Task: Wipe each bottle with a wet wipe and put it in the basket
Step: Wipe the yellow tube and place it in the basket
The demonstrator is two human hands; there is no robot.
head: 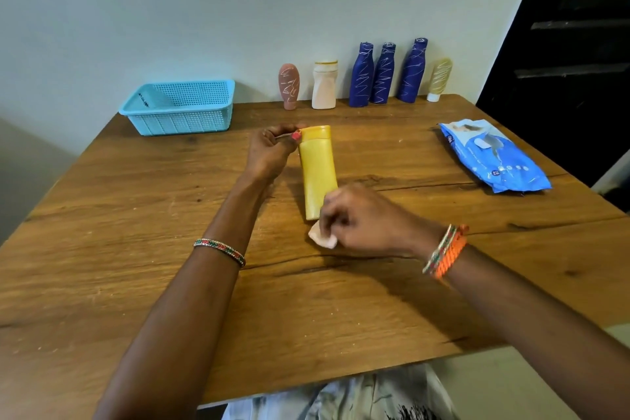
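Yellow bottle (317, 171) lies lengthwise mid-table, cap end pointing toward the wall. Left hand (271, 152) pinches the cap end, fingers (296, 135) curled against it. Right hand (366, 220) at the bottle's near end, fingers clenched around a crumpled wet wipe (322, 237) pressed at the bottle's base; this hand is blurred. Table (136, 266) wooden, grain cracked in places. Blue basket (180, 107) at far left, well apart from the bottle. Six bottles along the wall, upright: brown one (289, 86), white one (324, 85), three dark blue (384, 73), a pale yellow one (439, 79). Wipes packet (494, 155) lies flat at right.
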